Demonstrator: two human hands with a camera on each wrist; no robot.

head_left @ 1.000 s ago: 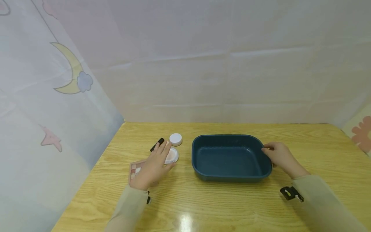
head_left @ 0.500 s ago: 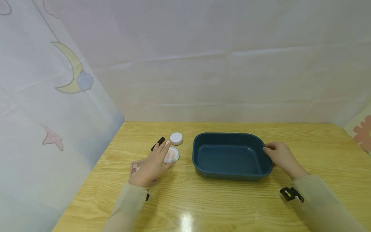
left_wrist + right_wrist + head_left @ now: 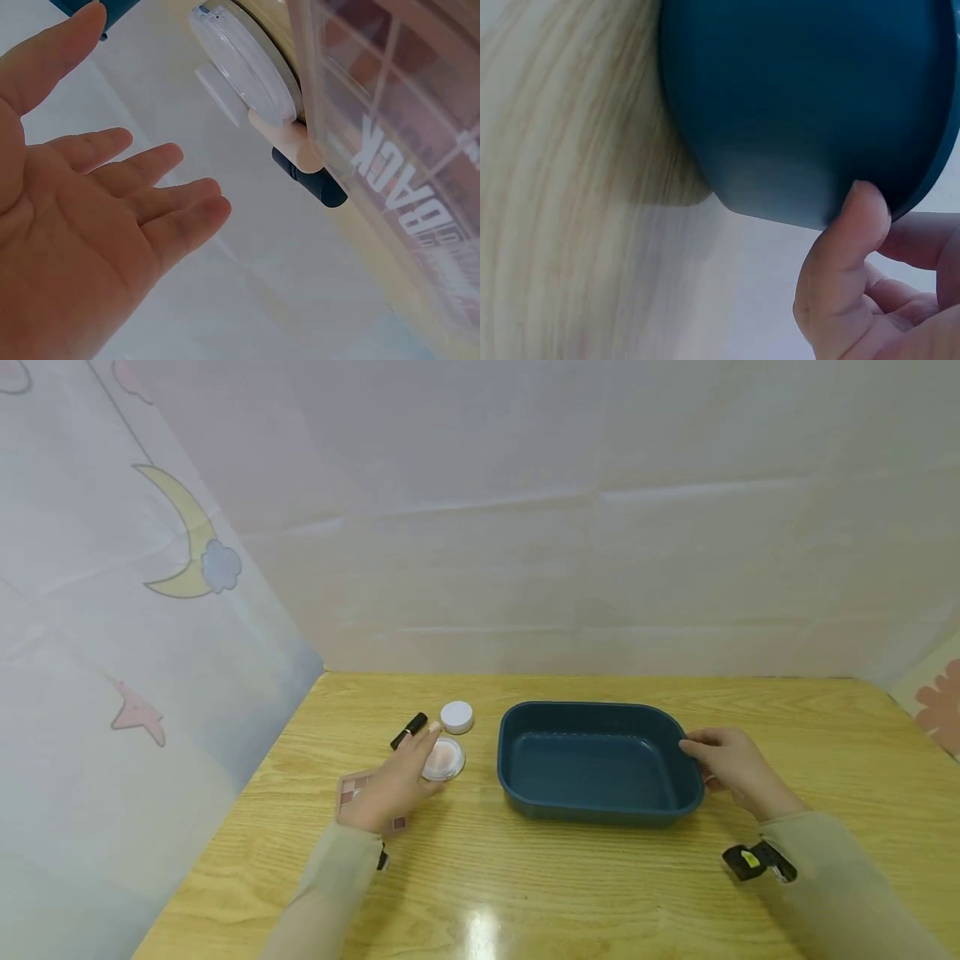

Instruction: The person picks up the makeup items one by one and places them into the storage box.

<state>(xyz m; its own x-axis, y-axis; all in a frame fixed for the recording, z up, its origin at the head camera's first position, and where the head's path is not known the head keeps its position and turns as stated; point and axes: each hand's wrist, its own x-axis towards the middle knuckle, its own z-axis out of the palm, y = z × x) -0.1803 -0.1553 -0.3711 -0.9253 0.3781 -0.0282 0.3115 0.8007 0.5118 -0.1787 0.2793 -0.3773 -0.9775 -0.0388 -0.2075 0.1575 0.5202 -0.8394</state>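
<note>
Left hand (image 3: 390, 789) has turned slightly since 1 second ago, baring more of the round compact (image 3: 444, 761). I keep its fingers extended, thumb spread apart, partly hiding 1 palette (image 3: 352, 792) in the head view. My right hand (image 3: 738, 768) pinches the basin (image 3: 600, 817) at its right end. Basin sits right of compact, 1 white jar (image 3: 457, 717) and 1 black tube (image 3: 412, 727).

The table (image 3: 570, 893) bears a palette (image 3: 349, 788), compact (image 3: 446, 760), jar (image 3: 457, 717), tube (image 3: 408, 731) and, seemingly, basin (image 3: 600, 772).
</note>
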